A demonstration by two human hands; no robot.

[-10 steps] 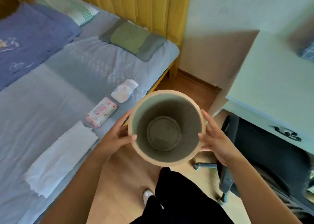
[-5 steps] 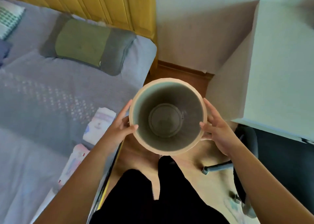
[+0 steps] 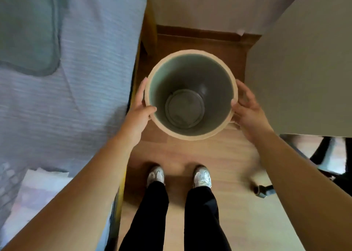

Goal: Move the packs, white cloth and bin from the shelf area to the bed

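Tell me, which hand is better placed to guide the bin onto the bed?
Probably the left hand: it grips the bin on the side nearest the bed. The right hand is on the far side.

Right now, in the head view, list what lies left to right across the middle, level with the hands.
bed → left hand → bin → right hand → pale cabinet
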